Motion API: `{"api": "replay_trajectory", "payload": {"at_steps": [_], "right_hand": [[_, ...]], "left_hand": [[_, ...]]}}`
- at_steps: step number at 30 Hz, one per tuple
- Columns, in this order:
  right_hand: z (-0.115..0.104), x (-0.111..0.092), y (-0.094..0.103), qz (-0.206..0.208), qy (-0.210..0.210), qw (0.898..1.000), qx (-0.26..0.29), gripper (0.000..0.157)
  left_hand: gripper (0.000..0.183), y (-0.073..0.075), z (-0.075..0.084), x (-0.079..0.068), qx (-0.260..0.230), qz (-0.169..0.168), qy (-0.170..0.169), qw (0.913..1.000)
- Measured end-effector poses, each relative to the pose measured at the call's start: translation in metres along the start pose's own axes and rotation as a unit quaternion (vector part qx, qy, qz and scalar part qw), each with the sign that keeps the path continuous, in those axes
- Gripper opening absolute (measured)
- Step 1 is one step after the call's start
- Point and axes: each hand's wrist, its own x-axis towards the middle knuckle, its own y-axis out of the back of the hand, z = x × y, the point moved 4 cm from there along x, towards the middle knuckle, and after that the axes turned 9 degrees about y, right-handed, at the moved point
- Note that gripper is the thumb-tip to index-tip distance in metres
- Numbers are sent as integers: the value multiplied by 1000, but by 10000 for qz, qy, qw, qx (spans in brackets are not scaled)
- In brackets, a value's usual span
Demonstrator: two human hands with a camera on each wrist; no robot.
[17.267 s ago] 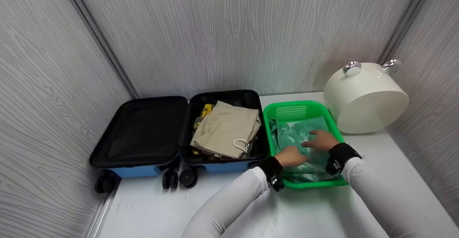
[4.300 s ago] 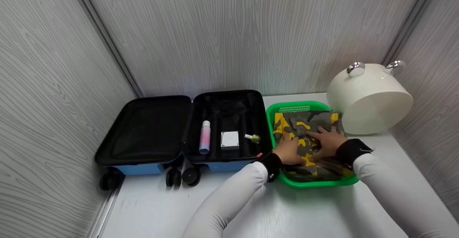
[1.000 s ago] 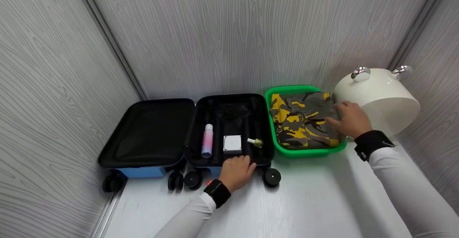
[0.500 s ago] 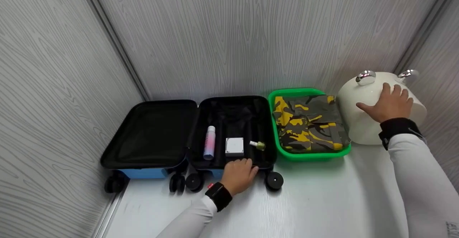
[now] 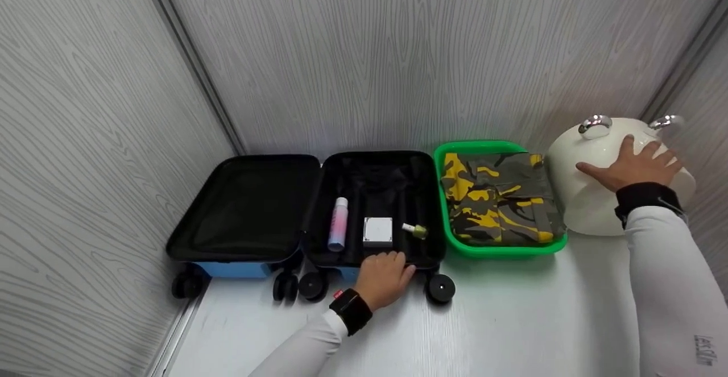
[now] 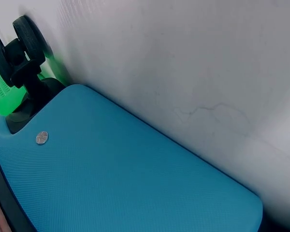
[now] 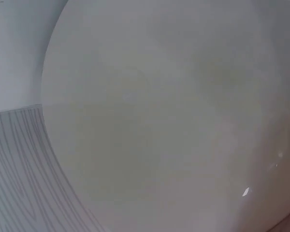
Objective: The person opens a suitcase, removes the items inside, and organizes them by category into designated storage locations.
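Note:
My left hand (image 5: pixel 384 280) grips the near rim of the open blue suitcase (image 5: pixel 244 209), fingers curled over its black edge. My right hand (image 5: pixel 637 166) rests with spread fingers on a glossy white drum-shaped object (image 5: pixel 580 198) with two chrome loops (image 5: pixel 595 125) on top. The suitcase's right half holds a pink-and-blue spray can (image 5: pixel 338 226), a white box (image 5: pixel 377 230) and a small green bottle (image 5: pixel 420 231) with a white cap. The right wrist view shows the white object's round face (image 7: pixel 145 116); the left wrist view, the suitcase's blue side (image 6: pixel 116 169).
A green basket (image 5: pixel 500 252) stands between suitcase and white object, holding a folded camouflage garment (image 5: pixel 483 195) in grey and yellow. Wood-grain walls (image 5: pixel 421 58) enclose the white table (image 5: pixel 489 314). Black wheels (image 5: pixel 441 289) stick out at the suitcase's near side.
Beige cloth left the suitcase, and camouflage clothing now covers the basket's green cloth. The basket moved back. My left hand went to the suitcase rim, my right from the basket to the white object.

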Motion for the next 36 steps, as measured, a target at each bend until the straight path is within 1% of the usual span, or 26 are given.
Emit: {"api": "replay_trajectory", "payload": {"at_steps": [2, 8, 12, 17, 26, 31, 36], "right_hand": [[4, -1, 0, -135, 43, 9999, -37, 138], [2, -3, 2, -112, 61, 9999, -16, 135], [-4, -12, 3, -169, 138, 9998, -4, 133], [-10, -20, 5, -107, 235, 9997, -4, 130], [-4, -29, -2, -117, 298, 9995, 48, 136], [-6, -39, -1, -20, 345, 9994, 40, 133], [-6, -55, 5, -48, 264, 9996, -92, 130]], "left_hand": [[42, 0, 2, 1, 34, -6, -20, 10000], [43, 1, 0, 5, 102, -74, 32, 9999], [43, 1, -2, 5, 88, 17, 8, 10000], [43, -1, -3, 5, 33, 167, 29, 9999], [42, -5, -8, 13, -17, 185, 74, 9998], [42, -6, -9, 20, -44, 233, 106, 9997], [43, -9, -8, 26, -62, 251, 70, 9996]]}}
